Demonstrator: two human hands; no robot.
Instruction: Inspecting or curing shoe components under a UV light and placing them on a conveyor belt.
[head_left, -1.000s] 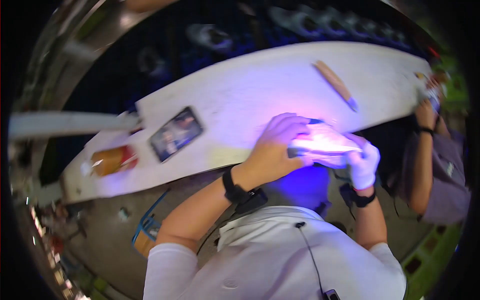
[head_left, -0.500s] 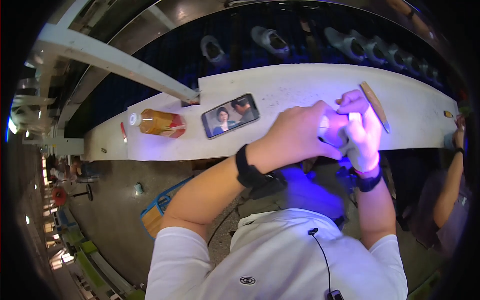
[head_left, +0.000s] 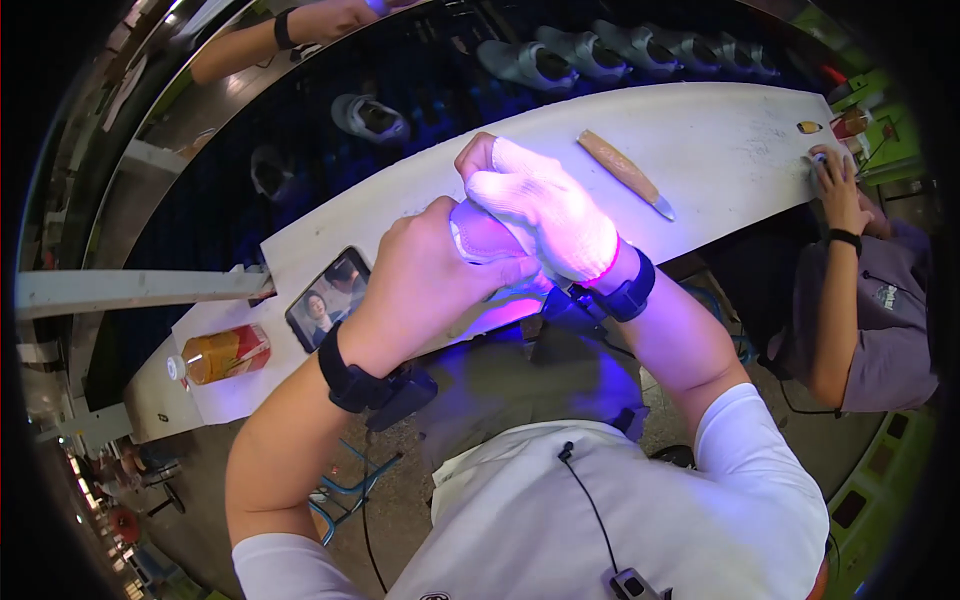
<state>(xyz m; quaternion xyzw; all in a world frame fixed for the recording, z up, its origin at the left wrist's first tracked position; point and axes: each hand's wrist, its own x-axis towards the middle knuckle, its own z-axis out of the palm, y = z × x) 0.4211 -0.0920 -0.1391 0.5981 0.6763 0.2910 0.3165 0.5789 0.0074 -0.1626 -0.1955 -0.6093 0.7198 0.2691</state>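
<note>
Left hand (head_left: pixel 425 275), bare, curled shut at frame centre, black band on wrist. Right hand (head_left: pixel 545 205), white-gloved, clenched just above, apparently pressed against it. Both forearms rising from the lower edge.

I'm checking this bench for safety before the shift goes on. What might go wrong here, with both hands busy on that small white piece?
1. The knife lies loose on the white table just beyond the gloved right hand; a reach past it might catch the blade.
2. The left hand is bare while gripping the white piece, so it may be less protected.
3. The phone and bottle sit near the table edge and might get knocked off.
</note>
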